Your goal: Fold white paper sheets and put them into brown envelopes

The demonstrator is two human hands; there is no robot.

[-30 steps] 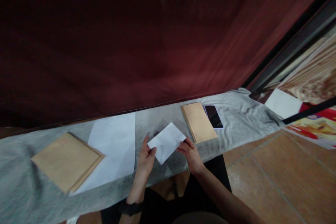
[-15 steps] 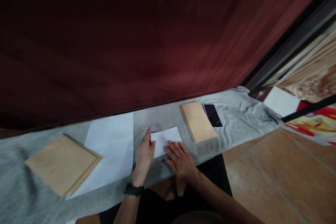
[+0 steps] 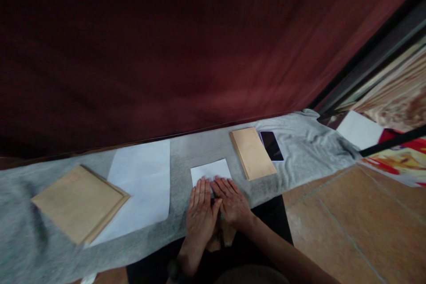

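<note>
A small folded white paper (image 3: 210,170) lies on the grey cloth in front of me. My left hand (image 3: 201,209) rests flat on its near part, fingers straight and pointing away from me. Beside it, my right hand (image 3: 232,200) also presses flat on the paper, with the fingers stretched out. The two hands nearly touch at the thumbs and cover the paper's near edge. To the right of the paper is a stack of brown envelopes (image 3: 253,153).
A dark-screened phone (image 3: 271,146) lies beside the right stack. On the left, another brown envelope stack (image 3: 80,204) overlaps large white paper sheets (image 3: 143,182). Grey cloth (image 3: 302,151) covers the narrow surface, with a dark red panel (image 3: 199,53) behind it. Tiled floor (image 3: 336,226) shows at right.
My left hand has moved from the paper's left edge onto its near part, next to my right hand, and lies flat. My right hand has stayed nearly in place.
</note>
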